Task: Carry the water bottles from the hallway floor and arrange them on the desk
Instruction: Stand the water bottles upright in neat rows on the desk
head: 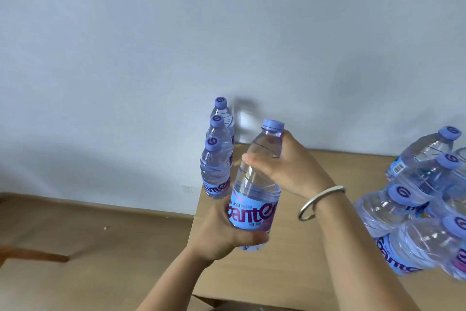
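Closest to me, my two forearms rise from the bottom of the view over the desk (290,273), whose light wooden top runs away to the wall (227,33). The desk's left edge cuts up the frame just beside my left wrist; past it the floor (88,247) drops away, so on that side there is no support. Bare desktop lies below and between my arms, and more of it shows beyond my right hand up to the wall.

My left hand (224,232) wraps the lower part of the held bottle (254,184), thumb curled across its base and fingers behind the blue label. My right hand (290,167) grips the same bottle higher up, at the shoulder just under the cap, thumb in front. A metal bangle (320,202) sits on that wrist. The bottle is upright, slightly tilted, and lifted above the desktop, near the left edge.

To my right, a cluster of bottles (423,209) crowds the desk's right side, leaning in the wide lens and running out of frame; I cannot tell whether they are wrapped together.

Just beyond my left hand, three standing bottles (215,172) form a line along the left edge, running back to the wall, the nearest one close beside the held bottle. A wall socket (189,189) sits low, left of them.
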